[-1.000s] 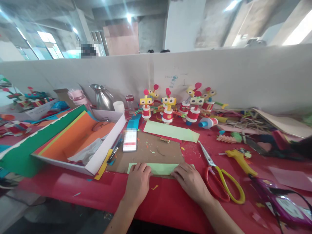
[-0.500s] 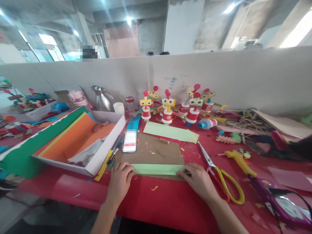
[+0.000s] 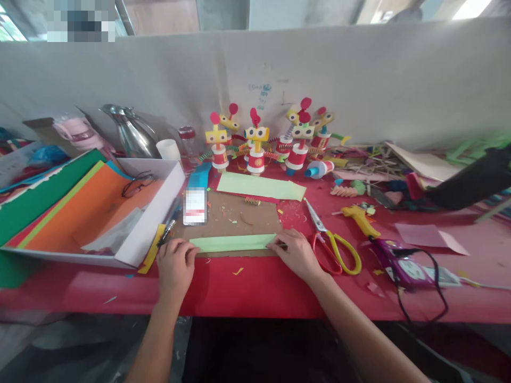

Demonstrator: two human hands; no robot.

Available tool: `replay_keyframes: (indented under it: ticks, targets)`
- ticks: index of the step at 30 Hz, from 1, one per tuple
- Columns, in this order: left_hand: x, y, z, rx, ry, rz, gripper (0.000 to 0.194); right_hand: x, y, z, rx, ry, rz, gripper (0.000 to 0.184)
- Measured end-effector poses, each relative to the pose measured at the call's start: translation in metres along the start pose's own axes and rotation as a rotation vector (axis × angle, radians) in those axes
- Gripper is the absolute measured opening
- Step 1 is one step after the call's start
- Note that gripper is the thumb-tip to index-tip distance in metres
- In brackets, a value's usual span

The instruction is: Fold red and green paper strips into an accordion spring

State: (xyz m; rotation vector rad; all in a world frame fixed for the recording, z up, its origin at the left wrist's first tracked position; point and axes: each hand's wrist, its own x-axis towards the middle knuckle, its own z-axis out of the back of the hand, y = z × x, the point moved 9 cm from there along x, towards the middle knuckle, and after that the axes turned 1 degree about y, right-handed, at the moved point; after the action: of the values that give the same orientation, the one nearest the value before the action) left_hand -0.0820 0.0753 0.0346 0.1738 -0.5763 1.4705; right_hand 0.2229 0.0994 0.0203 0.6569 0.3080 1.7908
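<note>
A light green paper strip (image 3: pixel 233 243), folded lengthwise, lies along the front edge of a brown cardboard sheet (image 3: pixel 223 215). My left hand (image 3: pixel 175 258) grips its left end with curled fingers. At the right end, the fingers and thumb of my right hand (image 3: pixel 294 250) are closed on the same strip. Behind the cardboard lies a wider light green paper piece (image 3: pixel 259 186). A small coiled paper spring (image 3: pixel 252 201) rests between the two green papers. Scissors (image 3: pixel 329 234) with red and yellow handles lie just right of my right hand.
An open white box (image 3: pixel 154 229) holding coloured paper and glasses (image 3: pixel 138 183) stands left. A phone (image 3: pixel 195 206) lies by the cardboard. Several paper-cup robots (image 3: pixel 255 159) stand at the back. On the right are a yellow glue gun (image 3: pixel 361 219) and a purple power strip (image 3: pixel 403 266).
The camera view has tilted down and shifted right, so things appear higher and further left. Both hands keep hold of the strip's ends.
</note>
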Motion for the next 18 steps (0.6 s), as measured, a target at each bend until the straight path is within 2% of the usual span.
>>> replay_keyframes:
  ticks: [7, 11, 18]
  targets:
    - [-0.002, 0.009, 0.001, -0.034, -0.045, 0.099, 0.020, -0.001, -0.010, 0.002, 0.036, -0.030, -0.020, 0.025]
    - [-0.001, 0.015, -0.004, -0.100, -0.027, 0.112, 0.018, -0.002, -0.018, 0.001, 0.041, -0.030, -0.055, 0.023]
    - [-0.003, 0.020, -0.005, -0.132, -0.038, 0.126, 0.018, -0.003, -0.022, 0.005, 0.036, -0.060, -0.009, 0.023]
